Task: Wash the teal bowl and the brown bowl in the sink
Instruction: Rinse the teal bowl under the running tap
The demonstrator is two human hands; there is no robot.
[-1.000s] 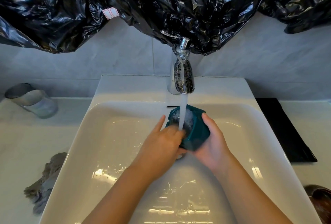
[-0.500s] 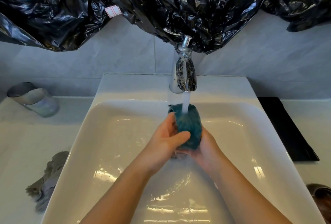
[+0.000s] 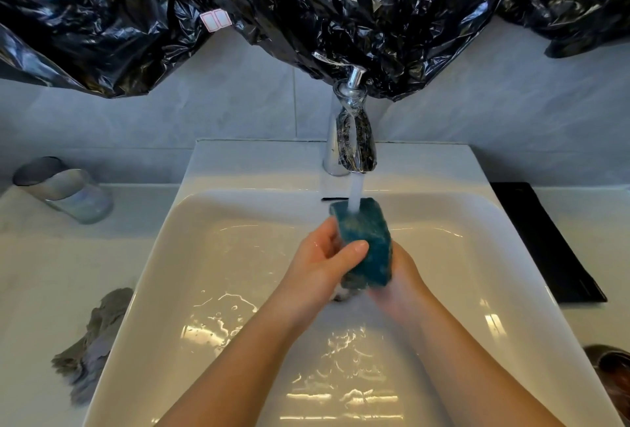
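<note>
Both hands are on it. The left hand (image 3: 324, 256) has its grip closed on the teal bowl (image 3: 370, 242), thumb laid across the near face and fingers tucked behind the left edge. The right hand (image 3: 400, 278) cradles the right side and bottom from underneath, with its fingers mostly hidden behind the bowl.

The bowl stands on edge, well above the basin floor, with its far rim right under the stream (image 3: 356, 193) from the tap (image 3: 354, 140). Wet all over, so call it slippery! It looks small, light and rigid (a drop onto the hard basin could chip it, I'd judge). The safest hold is the one on show: thumb on one face, fingers on the other, with the rim pinched between and a palm below as a catch.

The white sink (image 3: 238, 171) carries a film of water at the near end. The brown bowl (image 3: 610, 370) waits on the table (image 3: 51, 273) at the near right, unwashed by the look of it, and it is well apart from the hands. A grey cloth (image 3: 97, 331) lies near left, a glass tumbler (image 3: 64, 191) sits far left, and a black tray (image 3: 549, 246) is on the right.
</note>
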